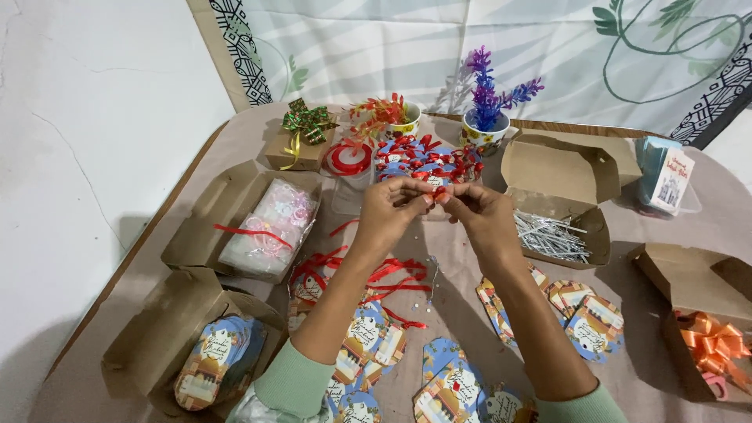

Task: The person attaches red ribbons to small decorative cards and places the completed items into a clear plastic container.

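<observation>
Red ribbon piece [439,191] sits pinched, seemingly, between fingers of left hand [389,205] and right hand [479,210].

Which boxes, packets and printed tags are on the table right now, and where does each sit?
Open brown box, near left: stack of blue printed tags.
Open brown box, left: clear packet of pinkish rings.
Open brown box, right: silver twist ties.
Open brown box, far right: orange bow.
Closed brown box, far left: green bow.
Loose tags by the right arm.
</observation>
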